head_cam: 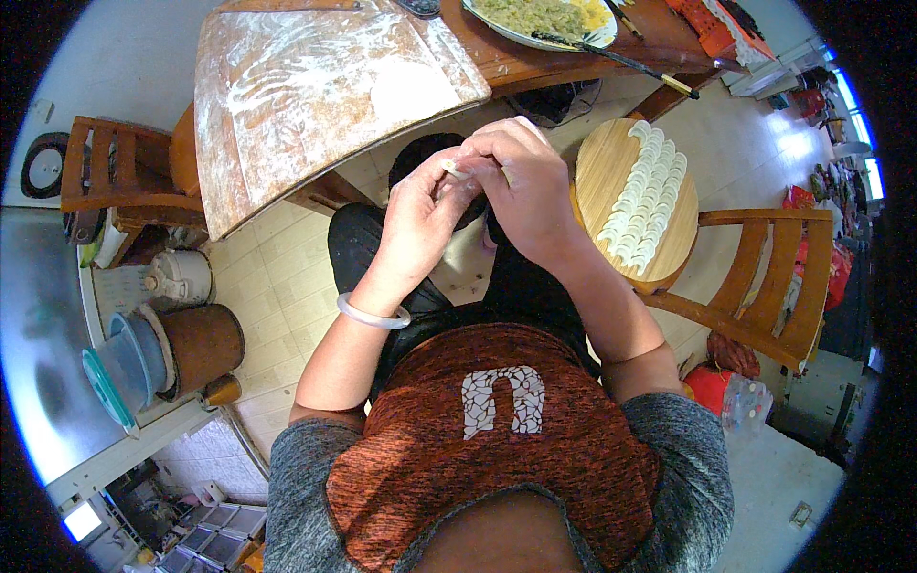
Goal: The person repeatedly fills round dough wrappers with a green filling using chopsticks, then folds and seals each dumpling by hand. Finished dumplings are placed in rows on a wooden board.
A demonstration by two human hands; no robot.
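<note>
Above my lap, my left hand [419, 215] and my right hand [526, 183] meet with their fingertips together. Between them they pinch a small white dumpling [456, 170], mostly hidden by the fingers. To my right, a round wooden board [605, 165] bears rows of overlapping white dumplings [648, 193]. In front of me on the left lies a flour-dusted wooden board [286, 122]; a bright white patch [412, 89], too washed out to identify, is near its right corner. Beyond my hands, a plate [494, 25] holds a pale green and yellow filling [541, 18].
Dark-tipped chopsticks [645, 66] stretch from the plate past the table's edge. The round board rests at a wooden chair [752, 286] on my right. Another wooden chair [122, 165] stands at left, above a rice cooker [183, 276] and stacked tubs [136, 358]. A red box [706, 32] sits far right.
</note>
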